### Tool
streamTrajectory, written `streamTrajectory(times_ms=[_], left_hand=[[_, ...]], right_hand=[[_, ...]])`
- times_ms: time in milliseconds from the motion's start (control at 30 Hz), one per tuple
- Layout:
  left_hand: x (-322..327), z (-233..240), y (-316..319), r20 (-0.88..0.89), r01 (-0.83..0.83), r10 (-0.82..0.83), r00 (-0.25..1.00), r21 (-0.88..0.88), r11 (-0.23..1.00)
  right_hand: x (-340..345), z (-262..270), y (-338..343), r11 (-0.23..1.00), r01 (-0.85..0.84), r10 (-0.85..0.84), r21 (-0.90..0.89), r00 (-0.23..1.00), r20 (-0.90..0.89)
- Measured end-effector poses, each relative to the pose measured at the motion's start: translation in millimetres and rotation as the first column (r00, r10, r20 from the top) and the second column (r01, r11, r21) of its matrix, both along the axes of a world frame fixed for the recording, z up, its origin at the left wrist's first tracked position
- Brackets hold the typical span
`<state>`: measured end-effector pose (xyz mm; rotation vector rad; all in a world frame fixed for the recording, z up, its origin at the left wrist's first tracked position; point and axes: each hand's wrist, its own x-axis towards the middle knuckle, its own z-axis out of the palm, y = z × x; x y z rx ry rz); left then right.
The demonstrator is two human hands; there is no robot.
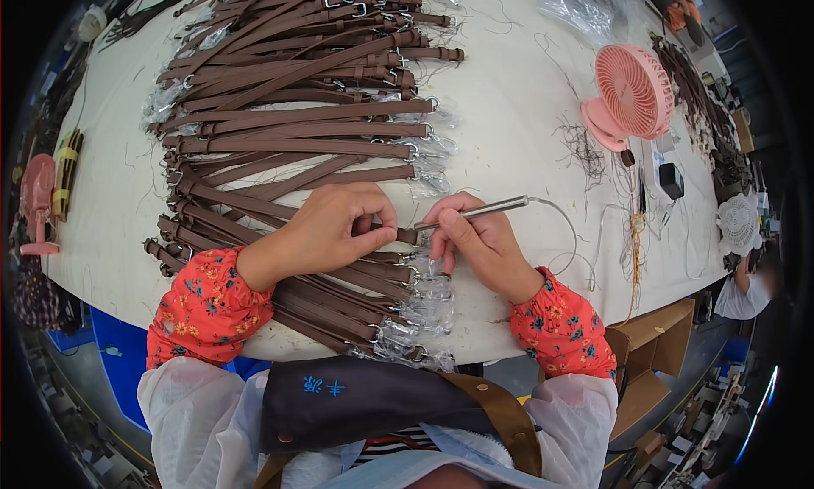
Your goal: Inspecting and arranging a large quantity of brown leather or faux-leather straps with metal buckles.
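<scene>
Brown straps [305,129] with metal buckles and rings lie in a dense row on the cloth-covered table, many ends wrapped in clear plastic [435,298]. My left hand [346,225] pinches one brown strap [407,235] near its right end. In my right hand [470,234] is a slim metal pen-like tool [489,208] with a thin cable running from its back end. The tool's tip points left and meets or nearly meets the end of that strap; exact contact cannot be told. My right fingers also hang just above the plastic-wrapped metal fittings.
A pink desk fan [633,91] stands at the right, near loose dark threads [582,148] and a small black block [671,180]. Another pink fan [39,203] is at the left edge. An open cardboard box [655,362] sits below the table's right edge. Other people are farther off.
</scene>
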<state>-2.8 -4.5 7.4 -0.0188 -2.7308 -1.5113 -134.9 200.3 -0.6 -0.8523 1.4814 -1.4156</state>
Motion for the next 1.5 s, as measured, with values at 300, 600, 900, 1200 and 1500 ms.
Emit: streamTrajectory(times_ms=[300, 600, 900, 1200, 1500], left_hand=[[2, 0, -4, 0.052, 0.109, -0.110, 0.993, 0.020, 0.994], [2, -4, 2, -0.219, 0.001, -0.087, 0.972, -0.365, 0.931], [4, -4, 4, -0.086, -0.005, -0.017, 0.996, -0.253, 0.968], [3, -2, 13, -0.189, 0.065, -0.130, 0.973, -0.316, 0.946], [0, -1, 4, -0.049, -0.003, 0.000, 0.999, -0.058, 0.998]], right_hand=[[0, 0, 1, 1.000, 0.000, 0.000, -0.011, 1.000, -0.004], [-1, -1, 1, 0.991, 0.085, -0.083, -0.104, 0.996, 0.024], [-2, -4, 1, 0.980, 0.101, -0.103, -0.169, 0.995, -0.006], [-2, -1, -2, 0.973, 0.141, -0.135, -0.181, 0.990, 0.048], [-1, 1, 2, 0.998, 0.024, -0.024, -0.051, 1.000, 0.002]])
